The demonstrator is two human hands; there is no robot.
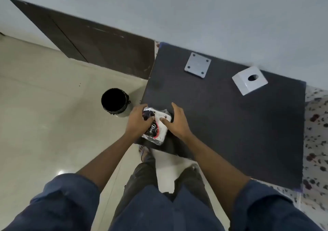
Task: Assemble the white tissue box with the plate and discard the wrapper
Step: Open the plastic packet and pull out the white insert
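I'm seeing the tissue pack (156,125) sitting in its wrapper at the bench's (230,133) near left corner, left hand (137,120) and right hand (174,120) both gripping it. Plate (197,65) and white tissue box (249,81) are lying far right, bin (115,102) on the floor left.

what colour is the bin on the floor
Black bin, seen best in the head view, left of the table.

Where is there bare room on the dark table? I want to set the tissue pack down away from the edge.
The widest bare patch is the table's middle and near right, bordered by the plate and white box at the far side. A narrower gap lies between those two. The near left corner is crowded: both hands grip the tissue pack there.
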